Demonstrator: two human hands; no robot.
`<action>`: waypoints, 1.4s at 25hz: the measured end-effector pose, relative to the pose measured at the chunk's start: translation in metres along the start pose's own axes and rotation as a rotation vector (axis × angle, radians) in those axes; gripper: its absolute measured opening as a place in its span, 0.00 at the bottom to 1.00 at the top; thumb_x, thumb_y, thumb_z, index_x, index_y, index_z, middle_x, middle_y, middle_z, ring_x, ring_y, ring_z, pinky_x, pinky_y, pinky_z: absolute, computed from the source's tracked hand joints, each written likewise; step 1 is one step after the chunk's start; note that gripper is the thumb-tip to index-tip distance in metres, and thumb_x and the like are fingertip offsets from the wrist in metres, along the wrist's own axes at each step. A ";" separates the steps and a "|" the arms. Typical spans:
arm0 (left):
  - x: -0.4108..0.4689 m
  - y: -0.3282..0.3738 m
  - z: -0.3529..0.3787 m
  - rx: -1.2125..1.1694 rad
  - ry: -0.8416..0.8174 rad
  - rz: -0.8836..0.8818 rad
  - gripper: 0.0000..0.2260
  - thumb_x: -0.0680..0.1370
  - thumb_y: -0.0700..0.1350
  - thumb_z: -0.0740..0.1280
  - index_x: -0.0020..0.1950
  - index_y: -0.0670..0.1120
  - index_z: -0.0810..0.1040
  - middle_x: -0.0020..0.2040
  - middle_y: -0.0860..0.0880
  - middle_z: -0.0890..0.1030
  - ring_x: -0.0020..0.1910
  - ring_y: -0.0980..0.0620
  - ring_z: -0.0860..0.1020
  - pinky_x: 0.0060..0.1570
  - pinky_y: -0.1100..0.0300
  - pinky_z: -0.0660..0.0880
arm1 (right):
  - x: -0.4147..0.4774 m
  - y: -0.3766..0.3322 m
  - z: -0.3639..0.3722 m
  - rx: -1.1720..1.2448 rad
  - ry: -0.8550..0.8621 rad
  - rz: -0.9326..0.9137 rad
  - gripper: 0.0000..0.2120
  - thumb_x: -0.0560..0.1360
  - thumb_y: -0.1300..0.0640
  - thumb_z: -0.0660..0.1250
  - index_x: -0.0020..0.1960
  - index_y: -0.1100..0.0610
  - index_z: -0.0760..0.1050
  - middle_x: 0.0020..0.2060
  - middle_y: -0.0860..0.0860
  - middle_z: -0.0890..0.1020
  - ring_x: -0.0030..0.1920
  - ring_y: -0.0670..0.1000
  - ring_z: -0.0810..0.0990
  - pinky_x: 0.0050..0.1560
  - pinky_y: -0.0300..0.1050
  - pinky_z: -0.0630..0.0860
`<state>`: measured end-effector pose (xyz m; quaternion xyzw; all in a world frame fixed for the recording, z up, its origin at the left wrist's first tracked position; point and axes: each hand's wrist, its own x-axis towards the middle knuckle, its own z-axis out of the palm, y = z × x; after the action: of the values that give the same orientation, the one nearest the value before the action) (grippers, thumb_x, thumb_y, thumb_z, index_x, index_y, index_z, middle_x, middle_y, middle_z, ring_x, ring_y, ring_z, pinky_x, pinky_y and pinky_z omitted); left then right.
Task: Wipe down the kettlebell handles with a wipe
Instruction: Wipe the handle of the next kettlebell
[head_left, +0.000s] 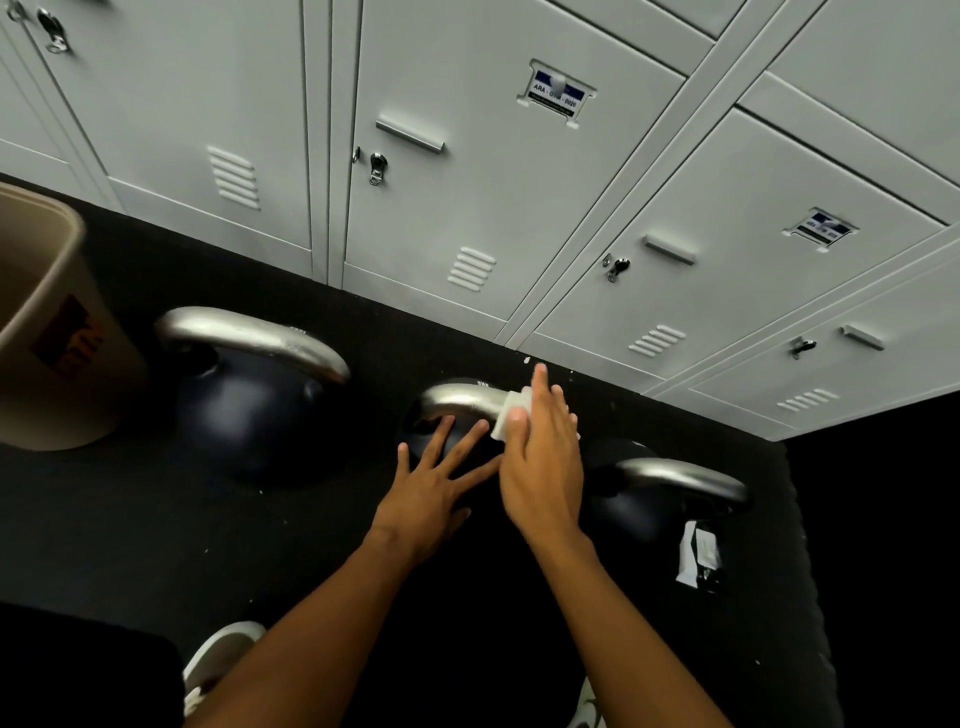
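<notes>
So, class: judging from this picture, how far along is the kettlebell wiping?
Done: nothing certain; no handle shows signs of wiping. In hand: the right hand presses the wipe on the middle handle; the left hand rests on that kettlebell. Left: finishing it; the left handle and right handle may need wiping.

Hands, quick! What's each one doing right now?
Left hand: open, fingers spread flat on the middle kettlebell.
Right hand: open, straight fingers pressing the wipe onto its handle.
</notes>
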<state>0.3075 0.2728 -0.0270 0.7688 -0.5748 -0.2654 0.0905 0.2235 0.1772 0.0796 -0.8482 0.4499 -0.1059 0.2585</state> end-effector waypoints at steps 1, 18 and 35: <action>-0.001 0.000 0.001 0.004 0.026 -0.002 0.39 0.81 0.52 0.63 0.72 0.72 0.33 0.72 0.62 0.20 0.74 0.45 0.25 0.71 0.26 0.48 | -0.002 0.008 -0.004 0.056 -0.006 0.031 0.24 0.84 0.49 0.53 0.80 0.46 0.57 0.78 0.46 0.61 0.79 0.47 0.53 0.79 0.48 0.48; -0.001 0.000 0.002 -0.004 0.047 0.009 0.40 0.81 0.52 0.64 0.74 0.71 0.34 0.74 0.60 0.23 0.74 0.45 0.24 0.70 0.26 0.47 | 0.026 0.022 -0.001 -0.046 -0.085 0.069 0.24 0.83 0.43 0.45 0.79 0.41 0.57 0.78 0.44 0.62 0.79 0.49 0.55 0.79 0.55 0.49; -0.002 0.000 0.000 -0.064 0.011 -0.011 0.32 0.82 0.53 0.62 0.80 0.60 0.47 0.77 0.56 0.31 0.73 0.47 0.27 0.72 0.28 0.48 | 0.011 -0.021 0.020 -0.460 -0.090 -0.264 0.24 0.84 0.43 0.42 0.80 0.40 0.50 0.79 0.45 0.59 0.80 0.52 0.52 0.79 0.58 0.45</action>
<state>0.3070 0.2743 -0.0259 0.7701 -0.5612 -0.2799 0.1168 0.2534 0.1846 0.0731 -0.9398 0.3359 0.0041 0.0625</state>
